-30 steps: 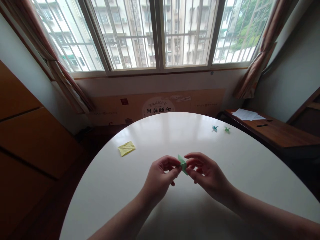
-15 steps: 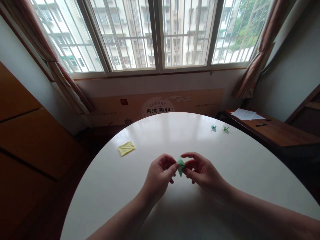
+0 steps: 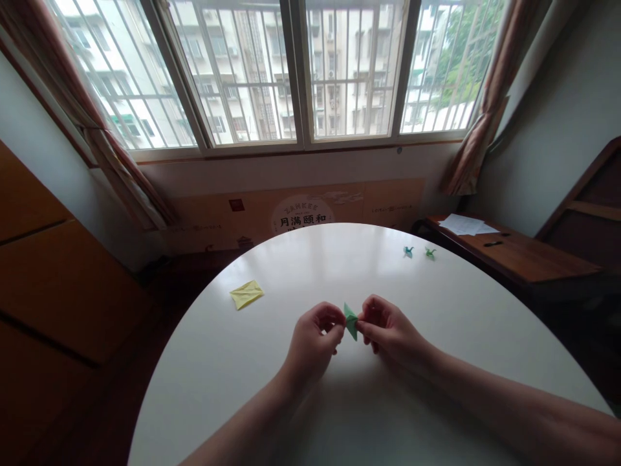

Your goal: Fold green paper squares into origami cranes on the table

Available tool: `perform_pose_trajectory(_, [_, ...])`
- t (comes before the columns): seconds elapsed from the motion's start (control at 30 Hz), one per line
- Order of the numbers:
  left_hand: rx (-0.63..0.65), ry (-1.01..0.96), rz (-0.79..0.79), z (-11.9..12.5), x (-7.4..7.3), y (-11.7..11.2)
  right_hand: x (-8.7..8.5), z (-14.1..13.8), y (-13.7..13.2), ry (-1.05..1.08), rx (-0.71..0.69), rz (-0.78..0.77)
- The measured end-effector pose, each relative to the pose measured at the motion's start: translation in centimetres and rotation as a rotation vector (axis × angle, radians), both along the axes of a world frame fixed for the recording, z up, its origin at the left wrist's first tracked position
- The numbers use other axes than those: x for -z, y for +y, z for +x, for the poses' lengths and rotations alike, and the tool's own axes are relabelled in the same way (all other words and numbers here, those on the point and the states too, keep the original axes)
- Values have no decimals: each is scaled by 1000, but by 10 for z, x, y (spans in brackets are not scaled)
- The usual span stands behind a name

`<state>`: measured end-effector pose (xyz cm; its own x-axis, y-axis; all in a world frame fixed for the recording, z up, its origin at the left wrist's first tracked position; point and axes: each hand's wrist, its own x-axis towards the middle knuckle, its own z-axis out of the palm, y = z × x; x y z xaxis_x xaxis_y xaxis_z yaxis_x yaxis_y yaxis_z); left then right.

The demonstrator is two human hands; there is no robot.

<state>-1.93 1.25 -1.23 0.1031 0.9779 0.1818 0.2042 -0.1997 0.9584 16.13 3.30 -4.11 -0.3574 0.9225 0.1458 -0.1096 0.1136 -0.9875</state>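
A small folded piece of green paper (image 3: 350,320) is pinched between both my hands just above the round white table (image 3: 436,310). My left hand (image 3: 313,340) grips its left side with curled fingers. My right hand (image 3: 388,330) grips its right side, thumb and fingers closed on it. Only a narrow pointed part of the paper shows between the fingertips.
A folded yellow paper (image 3: 247,294) lies on the table's left part. Two tiny paper cranes, one blue (image 3: 408,250) and one green (image 3: 429,252), stand at the far right. A wooden side desk (image 3: 514,249) with white sheets (image 3: 466,224) and a pen is beyond the table's right edge.
My hands have drawn closer together and the fingers have curled tighter on the green paper, which now shows less. The view has tilted slightly.
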Motion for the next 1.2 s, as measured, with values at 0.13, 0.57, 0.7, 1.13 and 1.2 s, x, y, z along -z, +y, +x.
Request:
perform_pose_trajectory(0.13, [-13,73,52,-3,2,1,-1,-1,2,7,-4,-17])
perform_pose_trajectory(0.57, [11,177,100,-5,2,3,1,-3,-2,-61,18,46])
perform_pose_trajectory(0.7, [31,199,113,-7,1,4,1,-3,-2,-46,42,47])
perform_pose_trajectory(1.13, [-25,314,235,-8,-2,5,4,0,1,21,35,37])
perform_pose_trajectory(1.2, [-20,330,252,-7,-4,4,3,0,2,34,29,30])
